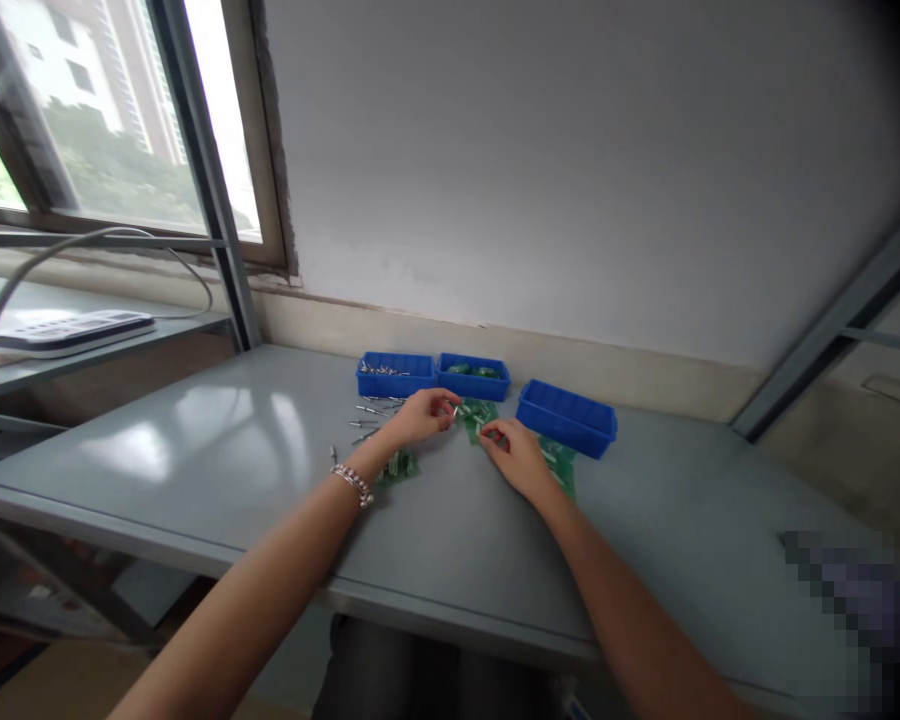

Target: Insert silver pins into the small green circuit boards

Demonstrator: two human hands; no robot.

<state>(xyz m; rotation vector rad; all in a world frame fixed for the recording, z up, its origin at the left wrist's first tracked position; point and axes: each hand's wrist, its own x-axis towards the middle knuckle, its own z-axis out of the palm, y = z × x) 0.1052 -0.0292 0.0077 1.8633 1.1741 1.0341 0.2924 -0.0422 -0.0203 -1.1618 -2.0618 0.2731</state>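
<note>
My left hand [424, 415] is closed in a pinch on a small shiny metal pin [456, 411], at the upper left edge of a green plastic bag [471, 420]. My right hand [516, 452] has its fingers pinched on the lower right of that same bag. Pale slim pieces show through the green film. Left of my left hand lie several loose metal pins [364, 423] with thicker middles, like blind rivets. A second green bag [399, 467] sits below my left wrist. Another green bag [561, 462] lies just right of my right hand.
Along the wall stand a blue bin [396, 385] with metal pins, a blue bin [474, 385] with green bags, and a third blue bin [570, 425] turned at an angle. A white device [75, 330] rests on the left shelf. The grey table's front edge [457, 612] runs before me.
</note>
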